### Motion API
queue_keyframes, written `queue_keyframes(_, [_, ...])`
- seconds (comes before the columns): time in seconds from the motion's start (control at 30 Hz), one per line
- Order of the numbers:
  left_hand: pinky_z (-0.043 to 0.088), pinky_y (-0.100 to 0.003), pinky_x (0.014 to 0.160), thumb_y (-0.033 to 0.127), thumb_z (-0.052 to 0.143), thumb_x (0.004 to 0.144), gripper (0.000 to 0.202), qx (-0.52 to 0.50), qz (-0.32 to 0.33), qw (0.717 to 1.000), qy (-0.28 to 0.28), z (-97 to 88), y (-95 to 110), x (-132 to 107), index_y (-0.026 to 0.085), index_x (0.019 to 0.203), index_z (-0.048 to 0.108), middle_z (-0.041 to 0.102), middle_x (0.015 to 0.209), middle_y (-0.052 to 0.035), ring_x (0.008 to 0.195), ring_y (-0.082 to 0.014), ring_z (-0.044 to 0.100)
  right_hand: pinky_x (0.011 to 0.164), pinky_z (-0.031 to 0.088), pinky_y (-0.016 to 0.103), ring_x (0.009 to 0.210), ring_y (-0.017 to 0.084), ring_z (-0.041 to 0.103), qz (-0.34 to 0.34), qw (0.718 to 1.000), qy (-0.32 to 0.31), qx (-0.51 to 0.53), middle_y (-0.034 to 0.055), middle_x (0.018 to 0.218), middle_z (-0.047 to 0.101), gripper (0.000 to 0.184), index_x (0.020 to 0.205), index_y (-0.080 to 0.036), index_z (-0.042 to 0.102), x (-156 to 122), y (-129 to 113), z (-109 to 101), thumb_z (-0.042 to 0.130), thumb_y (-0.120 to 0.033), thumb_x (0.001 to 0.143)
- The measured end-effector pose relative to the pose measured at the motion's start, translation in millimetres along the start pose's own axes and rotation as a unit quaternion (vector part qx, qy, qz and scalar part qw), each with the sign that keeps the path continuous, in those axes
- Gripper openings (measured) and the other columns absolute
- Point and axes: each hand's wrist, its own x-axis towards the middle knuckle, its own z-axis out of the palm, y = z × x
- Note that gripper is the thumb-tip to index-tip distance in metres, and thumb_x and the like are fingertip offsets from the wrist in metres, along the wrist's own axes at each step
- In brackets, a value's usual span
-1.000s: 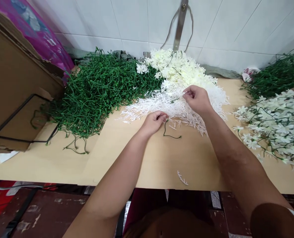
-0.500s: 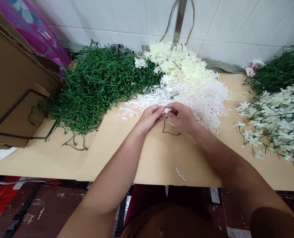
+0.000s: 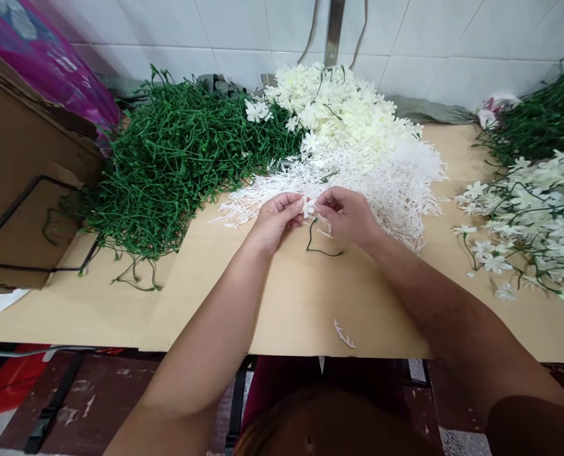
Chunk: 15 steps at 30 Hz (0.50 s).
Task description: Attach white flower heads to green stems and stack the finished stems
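We are holding our two hands close together in the middle of the frame, just above the wooden table (image 3: 286, 297). Our left hand (image 3: 277, 218) is pinching its fingers narrow around the top of a thin green stem (image 3: 316, 246), which is hanging down and curling onto the table below. Our right hand (image 3: 347, 215) is closing its fingertips on a small white flower (image 3: 307, 206), which is sitting between both hands at the stem's upper end.

Just behind our hands a heap of white sprigs (image 3: 381, 183) is lying, and a mound of cream blossoms (image 3: 339, 111) is resting against the tiled wall (image 3: 244, 28) at upper centre. A big tangle of green stems (image 3: 177, 158) is filling the upper left, beside a cardboard box (image 3: 16, 152). Finished flower strands (image 3: 533, 215) are spreading along the right edge. One loose white sprig (image 3: 343, 334) is lying near the table's lower edge.
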Motion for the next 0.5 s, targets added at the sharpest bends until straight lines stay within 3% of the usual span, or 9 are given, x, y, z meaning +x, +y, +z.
queue_keyframes(0.17, [0.043,-0.018,0.051,0.023,0.084,0.059,0.032,-0.045,-0.026,0.999,0.004,2.3,3.3,-2.6,0.015,0.077,0.059,0.06,0.06,0.0047,0.05,-0.0052,0.054,0.059,0.043,0.025,0.063,0.01,0.048,0.064,0.988,0.038,0.135,-0.0023,0.068,0.055,0.021,0.071,-0.019,0.057,4.8,-1.8,-3.2,0.074,-0.033,0.069])
queue_keyframes(0.33, [0.044,-0.018,0.054,0.019,0.078,0.066,0.025,-0.079,-0.05,0.995,-0.028,4.3,4.7,-5.6,0.016,0.074,0.055,0.061,0.063,0.0033,0.053,-0.0052,0.055,0.057,0.044,0.024,0.058,0.008,0.05,0.127,0.949,-0.002,0.288,-0.0046,0.062,0.057,0.041,0.07,-0.021,0.054,1.9,-1.6,0.1,0.079,-0.053,0.062])
queue_keyframes(0.5, [0.042,-0.02,0.055,0.018,0.07,0.073,0.017,-0.106,-0.046,0.992,-0.048,4.4,5.7,-7.5,0.016,0.074,0.053,0.061,0.066,0.001,0.057,-0.0073,0.054,0.063,0.05,0.023,0.065,0.008,0.059,0.17,0.912,-0.037,0.371,-0.0019,0.07,0.067,0.043,0.071,-0.02,0.059,0.1,2.5,5.7,0.085,-0.05,0.053])
